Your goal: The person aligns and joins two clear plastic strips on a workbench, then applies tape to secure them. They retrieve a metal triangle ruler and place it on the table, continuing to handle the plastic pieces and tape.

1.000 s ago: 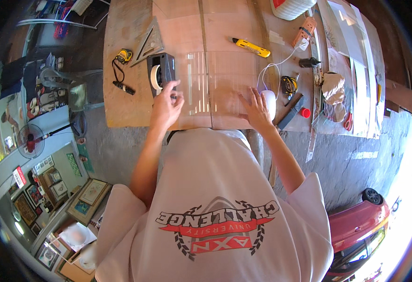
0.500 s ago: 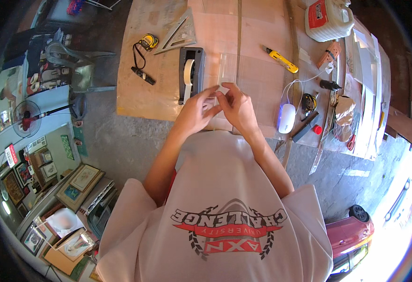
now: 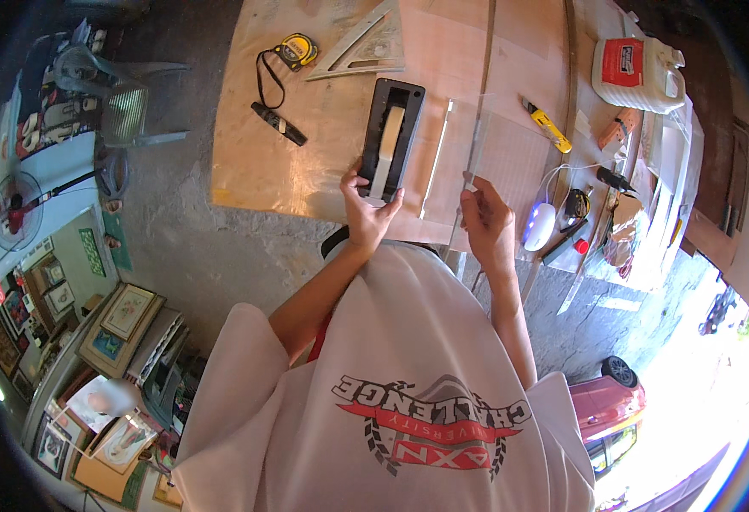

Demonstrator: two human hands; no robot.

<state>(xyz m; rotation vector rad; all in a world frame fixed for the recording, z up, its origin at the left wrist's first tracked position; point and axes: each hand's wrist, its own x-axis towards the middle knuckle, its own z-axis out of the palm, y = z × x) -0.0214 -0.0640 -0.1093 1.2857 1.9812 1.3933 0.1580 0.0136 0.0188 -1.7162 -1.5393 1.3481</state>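
My left hand [image 3: 369, 210] grips the near end of a black tape dispenser [image 3: 412, 109], thumb on one side and fingers on the other. The dispenser carries a cream roll of tape [image 3: 392, 134], its pale loose end running toward my hand. To the right, my right hand [image 3: 489, 218] is closed, pinching a narrow clear plastic strip [image 3: 480, 141] that points away from me. A clear sheet [image 3: 524, 154] lies beside the strip. Between the dispenser and the strip, another thin pale-edged strip [image 3: 437, 160] rests on the wooden table [image 3: 323, 171].
A yellow tape measure [image 3: 296, 51], a black marker-like tool [image 3: 279, 124] and a metal triangle square [image 3: 361, 47] lie at left. Rightward are a yellow utility knife [image 3: 547, 125], a lit white mouse [image 3: 539, 226], a black-and-yellow coil [image 3: 577, 205] and a white jug [image 3: 639, 75].
My hands have parted from their shared hold on the clear piece. The left has taken hold of the dispenser's near end; the right has moved rightward with the strip. The whole view has shifted.
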